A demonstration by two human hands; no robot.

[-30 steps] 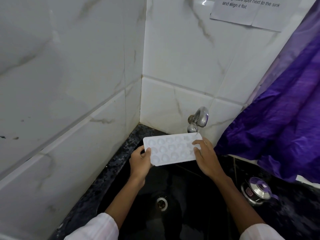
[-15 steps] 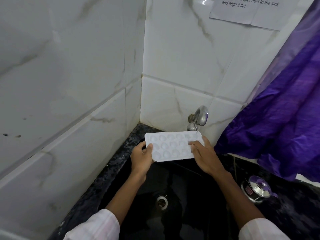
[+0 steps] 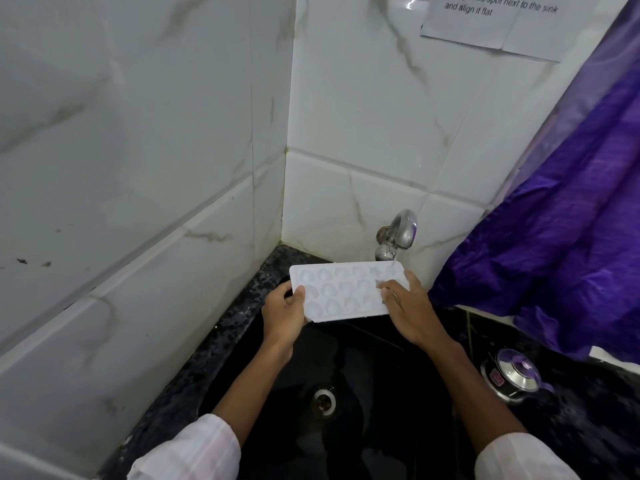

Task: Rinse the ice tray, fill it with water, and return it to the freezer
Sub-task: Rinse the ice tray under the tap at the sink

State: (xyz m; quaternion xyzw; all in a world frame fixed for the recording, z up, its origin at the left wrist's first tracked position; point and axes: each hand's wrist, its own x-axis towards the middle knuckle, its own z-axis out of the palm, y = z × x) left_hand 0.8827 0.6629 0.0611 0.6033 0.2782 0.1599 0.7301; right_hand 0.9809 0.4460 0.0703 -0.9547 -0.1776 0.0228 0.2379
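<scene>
I'm holding the tray (image 3: pixel 346 292) over the sink (image 3: pixel 346 358), under the tap (image 3: pixel 398 233). My left hand (image 3: pixel 282 318) is pinching one end and my right hand (image 3: pixel 408 313) is lying flat across the other. I'm guessing it's light, stiffish and slippery wet, so the short ends are best.

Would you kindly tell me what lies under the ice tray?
The ice tray, gripped by the left hand and touched by the right hand, hangs over the black sink. The basin's back part beneath it is hidden.
</scene>
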